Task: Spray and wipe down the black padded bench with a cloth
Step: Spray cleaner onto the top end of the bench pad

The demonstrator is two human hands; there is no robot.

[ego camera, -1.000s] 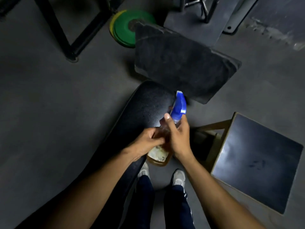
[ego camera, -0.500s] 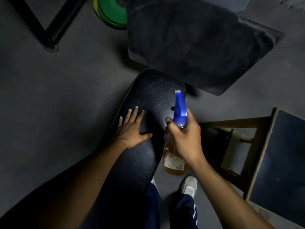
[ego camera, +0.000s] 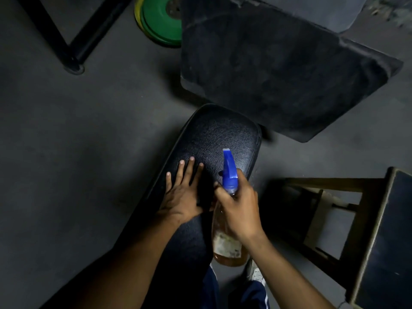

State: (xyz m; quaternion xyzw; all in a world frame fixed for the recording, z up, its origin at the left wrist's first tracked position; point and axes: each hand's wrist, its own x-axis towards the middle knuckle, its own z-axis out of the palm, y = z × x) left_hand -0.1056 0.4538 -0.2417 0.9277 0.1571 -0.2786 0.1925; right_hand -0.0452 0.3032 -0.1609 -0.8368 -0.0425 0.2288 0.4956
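Note:
The black padded bench (ego camera: pixel 219 134) runs from the lower left up to the middle of the view. My left hand (ego camera: pixel 181 192) lies flat on its pad, fingers straight and spread. My right hand (ego camera: pixel 239 208) grips the neck of a spray bottle (ego camera: pixel 226 244) with amber liquid and a blue trigger head (ego camera: pixel 229 170), held over the bench's right edge with the nozzle pointing away from me. No cloth shows in view.
A large dark mat (ego camera: pixel 278 70) lies on the floor just beyond the bench end. A wooden stool with a black seat (ego camera: pixel 388 241) stands at the right. Green and yellow weight plates (ego camera: pixel 161 21) and a black metal frame (ego camera: pixel 73 50) sit at the top left.
My left hand left the bottle and came down flat on the bench pad, then slid slightly toward the bottle. My right hand keeps the bottle upright.

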